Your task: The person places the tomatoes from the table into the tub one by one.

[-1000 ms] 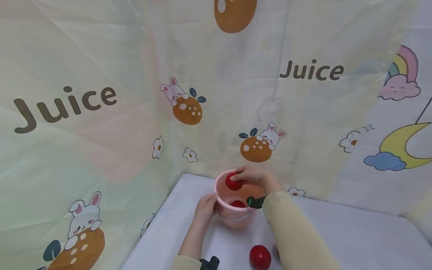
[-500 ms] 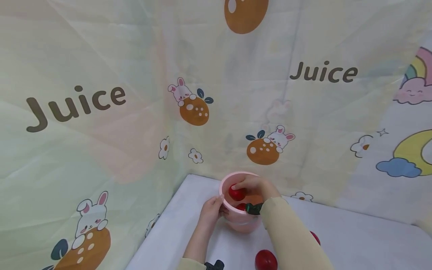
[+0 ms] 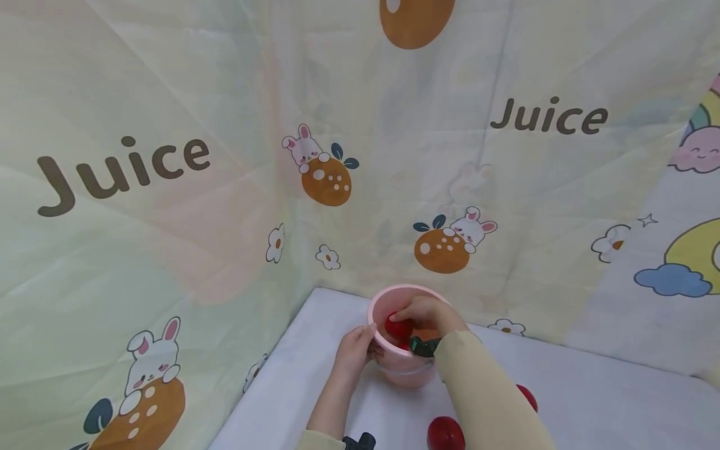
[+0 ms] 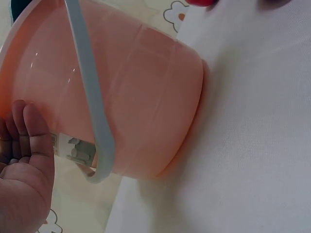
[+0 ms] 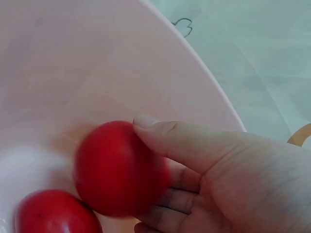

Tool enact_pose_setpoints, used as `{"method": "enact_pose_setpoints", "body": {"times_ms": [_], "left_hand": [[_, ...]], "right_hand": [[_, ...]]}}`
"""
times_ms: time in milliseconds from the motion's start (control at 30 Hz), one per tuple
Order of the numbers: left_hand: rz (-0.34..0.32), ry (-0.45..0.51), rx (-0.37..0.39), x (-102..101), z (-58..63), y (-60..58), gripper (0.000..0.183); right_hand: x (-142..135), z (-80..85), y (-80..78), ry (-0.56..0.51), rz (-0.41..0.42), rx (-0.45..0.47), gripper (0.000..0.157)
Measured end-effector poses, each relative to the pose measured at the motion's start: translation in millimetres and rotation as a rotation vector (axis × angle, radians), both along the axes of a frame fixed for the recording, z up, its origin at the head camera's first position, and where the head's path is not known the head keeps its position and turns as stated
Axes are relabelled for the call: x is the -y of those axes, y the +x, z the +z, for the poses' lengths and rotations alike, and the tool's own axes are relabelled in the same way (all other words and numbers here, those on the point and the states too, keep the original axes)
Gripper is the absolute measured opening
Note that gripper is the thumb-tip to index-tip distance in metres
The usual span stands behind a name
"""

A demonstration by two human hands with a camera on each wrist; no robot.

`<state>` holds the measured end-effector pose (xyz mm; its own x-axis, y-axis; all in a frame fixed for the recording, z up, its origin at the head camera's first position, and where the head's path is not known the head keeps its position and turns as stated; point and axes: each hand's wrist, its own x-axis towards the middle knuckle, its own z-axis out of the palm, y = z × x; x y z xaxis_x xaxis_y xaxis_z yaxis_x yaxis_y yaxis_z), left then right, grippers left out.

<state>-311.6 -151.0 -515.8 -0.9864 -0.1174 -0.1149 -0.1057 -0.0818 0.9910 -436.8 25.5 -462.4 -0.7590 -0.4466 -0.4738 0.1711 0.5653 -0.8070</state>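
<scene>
A pink bucket (image 3: 406,377) stands on the white table near the back corner. My left hand (image 3: 353,351) grips its rim on the left side, the thumb at the edge and the fingers along the outer wall. Inside the bucket my right hand (image 3: 426,312) holds a red apple (image 5: 119,170), thumb on top and fingers curled beneath. Just below it another red apple (image 5: 56,216) lies at the bottom of the bucket. In the left wrist view, the grey handle (image 4: 87,73) hangs down the bucket's outside.
One red apple (image 3: 446,434) lies on the table (image 3: 607,400) in front of the bucket. A further red apple (image 3: 527,397) shows partly behind the right sleeve (image 3: 486,390). A printed cloth wall (image 3: 360,250) rises behind and to the left.
The right hand has lowered the apple from rim height down into the bucket. The left hand keeps its grip on the rim. The head view has shifted slightly.
</scene>
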Motion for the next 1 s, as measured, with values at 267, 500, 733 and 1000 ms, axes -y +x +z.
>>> {"method": "enact_pose_setpoints", "body": {"times_ms": [267,500,733,1000], "left_hand": [[-0.006,0.003,-0.011,0.5,2.5,1.5,0.049],[-0.008,0.002,-0.005,0.8,-0.8,-1.1,0.047],[-0.006,-0.009,-0.002,-2.7,-2.6,-3.2,0.046],[-0.017,-0.038,-0.027,-0.7,-1.6,-1.6,0.046]], "right_hand": [[-2.2,3.5,2.5,0.011,0.002,-0.006,0.032],[-3.0,10.3,5.2,-0.009,-0.011,0.001,0.035],[-20.8,47.7,7.0,0.051,0.032,-0.167,0.033],[-80.1,102.4,27.9,0.059,0.076,-0.442,0.055]]}}
